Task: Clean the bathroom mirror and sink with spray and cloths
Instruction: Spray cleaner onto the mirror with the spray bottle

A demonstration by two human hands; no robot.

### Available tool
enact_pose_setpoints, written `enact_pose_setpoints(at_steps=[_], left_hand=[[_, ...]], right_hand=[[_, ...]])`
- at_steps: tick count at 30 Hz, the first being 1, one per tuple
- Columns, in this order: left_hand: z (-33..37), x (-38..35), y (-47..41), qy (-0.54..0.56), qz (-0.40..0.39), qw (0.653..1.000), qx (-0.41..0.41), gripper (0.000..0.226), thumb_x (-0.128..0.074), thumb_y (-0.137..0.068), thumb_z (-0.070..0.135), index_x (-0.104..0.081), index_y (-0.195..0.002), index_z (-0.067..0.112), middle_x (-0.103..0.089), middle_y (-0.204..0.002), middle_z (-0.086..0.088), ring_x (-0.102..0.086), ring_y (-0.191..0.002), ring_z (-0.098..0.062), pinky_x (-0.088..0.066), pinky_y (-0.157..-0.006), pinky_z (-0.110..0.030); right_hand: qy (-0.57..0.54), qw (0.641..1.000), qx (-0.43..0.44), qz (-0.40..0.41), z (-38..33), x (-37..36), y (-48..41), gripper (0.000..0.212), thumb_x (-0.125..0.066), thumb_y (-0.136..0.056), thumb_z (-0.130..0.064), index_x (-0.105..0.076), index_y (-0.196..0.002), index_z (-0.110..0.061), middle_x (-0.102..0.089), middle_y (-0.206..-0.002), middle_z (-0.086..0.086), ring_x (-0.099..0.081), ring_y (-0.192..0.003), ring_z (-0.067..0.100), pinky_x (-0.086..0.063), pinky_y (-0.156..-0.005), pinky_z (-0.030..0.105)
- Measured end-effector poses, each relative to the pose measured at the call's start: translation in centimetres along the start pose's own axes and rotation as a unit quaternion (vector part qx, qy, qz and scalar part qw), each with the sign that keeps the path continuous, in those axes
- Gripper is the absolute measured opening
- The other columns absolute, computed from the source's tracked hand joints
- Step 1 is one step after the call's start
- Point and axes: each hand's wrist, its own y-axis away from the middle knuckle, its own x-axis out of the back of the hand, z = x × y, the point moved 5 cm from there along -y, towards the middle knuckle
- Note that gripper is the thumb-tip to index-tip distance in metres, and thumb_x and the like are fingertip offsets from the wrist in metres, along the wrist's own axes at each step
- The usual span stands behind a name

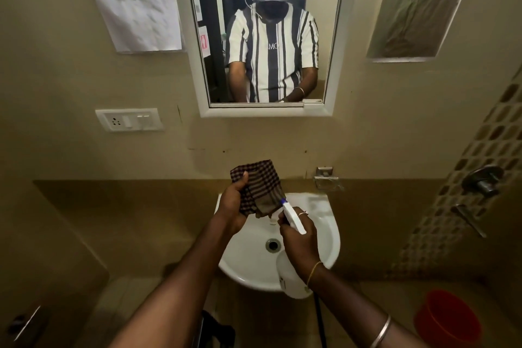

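My left hand [232, 204] grips a dark checked cloth [260, 186], held up over the back of the white sink [324, 223]. My right hand [300, 237] is closed around a white spray bottle [292, 216], its blue-tipped nozzle touching or nearly touching the cloth's lower edge. The bottle's body [291, 280] hangs below my wrist over the sink's front rim. The white-framed mirror [319, 37] hangs on the wall above and reflects a person in a striped shirt. The sink's tap is hidden behind the cloth and my hands.
A metal soap holder [327, 179] is fixed to the wall right of the cloth. A switch plate [130, 119] sits left of the mirror, a paper notice [135, 0] above it. Shower valves [483, 179] are on the tiled right wall. A red bucket [449, 319] stands at the lower right.
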Motion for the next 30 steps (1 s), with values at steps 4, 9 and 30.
enact_pose_setpoints(at_steps=[4, 9, 30], left_hand=[[0.0, -0.5, 2.1, -0.005, 0.009, 1.0, -0.008, 0.043, -0.052, -0.103, 0.036, -0.062, -0.133, 0.007, -0.071, -0.127, -0.015, -0.067, -0.119, -0.036, -0.055, -0.098, -0.054], [0.1, -0.9, 4.0, -0.001, 0.016, 1.0, -0.017, 0.04, -0.05, -0.104, 0.036, -0.063, -0.13, 0.008, -0.072, -0.125, -0.015, -0.067, -0.118, -0.036, -0.056, -0.095, -0.052], [2.9, 3.3, 4.6, 0.039, 0.046, 0.998, -0.006, 0.036, -0.051, -0.104, 0.032, -0.066, -0.126, 0.007, -0.072, -0.123, -0.017, -0.068, -0.115, -0.038, -0.05, -0.105, -0.056]], right_hand=[[0.0, 1.0, 0.0, 0.011, -0.3, 1.8, 1.4, 0.015, -0.056, -0.093, 0.009, -0.067, -0.095, -0.002, -0.064, -0.087, 0.02, -0.058, -0.061, 0.009, -0.05, -0.053, 0.012], [0.015, 1.0, -0.005, -0.012, 0.6, 2.4, 3.0, 0.027, -0.056, -0.086, 0.011, -0.069, -0.095, -0.01, -0.066, -0.092, 0.013, -0.064, -0.084, 0.025, -0.054, -0.066, 0.017], [0.027, 0.999, -0.021, -0.025, 1.1, -3.5, 4.2, 0.028, -0.058, -0.085, 0.01, -0.067, -0.095, -0.014, -0.065, -0.088, 0.005, -0.063, -0.085, 0.019, -0.052, -0.069, 0.017]])
